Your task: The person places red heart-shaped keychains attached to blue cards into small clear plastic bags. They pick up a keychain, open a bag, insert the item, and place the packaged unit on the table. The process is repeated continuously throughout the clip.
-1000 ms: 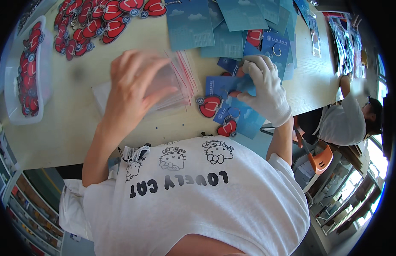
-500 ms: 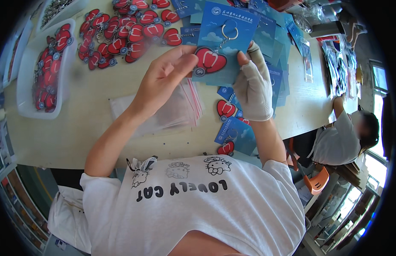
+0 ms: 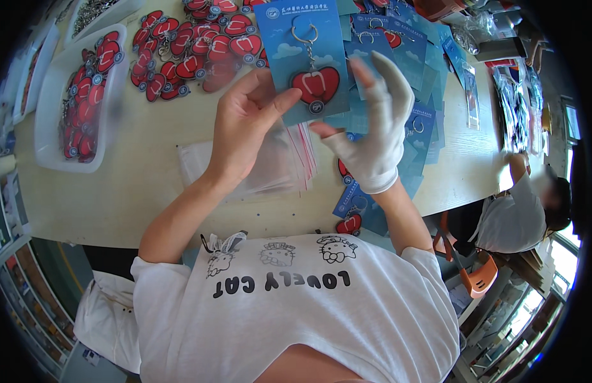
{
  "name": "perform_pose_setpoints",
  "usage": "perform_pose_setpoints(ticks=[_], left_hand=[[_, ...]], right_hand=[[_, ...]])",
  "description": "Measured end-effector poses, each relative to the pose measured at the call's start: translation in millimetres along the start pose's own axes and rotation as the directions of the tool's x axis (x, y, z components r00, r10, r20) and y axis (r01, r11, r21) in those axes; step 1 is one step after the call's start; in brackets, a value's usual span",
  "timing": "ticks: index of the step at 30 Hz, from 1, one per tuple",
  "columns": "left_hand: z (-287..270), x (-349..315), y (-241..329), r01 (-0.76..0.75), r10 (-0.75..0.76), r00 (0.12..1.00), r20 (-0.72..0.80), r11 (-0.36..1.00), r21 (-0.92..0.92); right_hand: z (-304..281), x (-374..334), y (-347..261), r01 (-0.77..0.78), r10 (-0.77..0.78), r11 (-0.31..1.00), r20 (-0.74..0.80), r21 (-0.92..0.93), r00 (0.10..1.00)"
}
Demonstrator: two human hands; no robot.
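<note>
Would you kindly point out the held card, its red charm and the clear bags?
Held card [image 3: 292,66]: head view, blue front.
Red charm [image 3: 314,86]: head view, heart's middle.
Clear bags [image 3: 275,161]: head view, right part.

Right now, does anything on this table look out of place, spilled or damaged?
Nothing looks spilled or damaged. The blue keychain card in the left hand looks intact, though the loose backing cards beyond the right hand look untidy, overlapping at uneven angles.
</note>
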State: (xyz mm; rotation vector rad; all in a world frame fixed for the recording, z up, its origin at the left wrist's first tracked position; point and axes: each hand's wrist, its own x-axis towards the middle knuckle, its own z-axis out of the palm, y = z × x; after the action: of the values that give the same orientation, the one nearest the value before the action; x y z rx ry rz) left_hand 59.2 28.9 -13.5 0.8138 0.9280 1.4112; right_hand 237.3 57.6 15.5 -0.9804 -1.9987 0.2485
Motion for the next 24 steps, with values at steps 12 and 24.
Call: perform_pose_setpoints(ticks=[12,24], left_hand=[[6.1,-15.6,-6.2,0.024,-0.036,0.998,-0.059,0.981,-0.190],[18.8,-22.3,-11.6,-0.011,-0.048,0.987,-0.152,0.930,-0.366]], right_hand=[[7.7,0.3,-9.3,-0.237,0.236,0.942,0.033,0.239,0.971],[-1.6,0.3,3.3,0.154,-0.166,0.983,0.129,0.098,0.978]])
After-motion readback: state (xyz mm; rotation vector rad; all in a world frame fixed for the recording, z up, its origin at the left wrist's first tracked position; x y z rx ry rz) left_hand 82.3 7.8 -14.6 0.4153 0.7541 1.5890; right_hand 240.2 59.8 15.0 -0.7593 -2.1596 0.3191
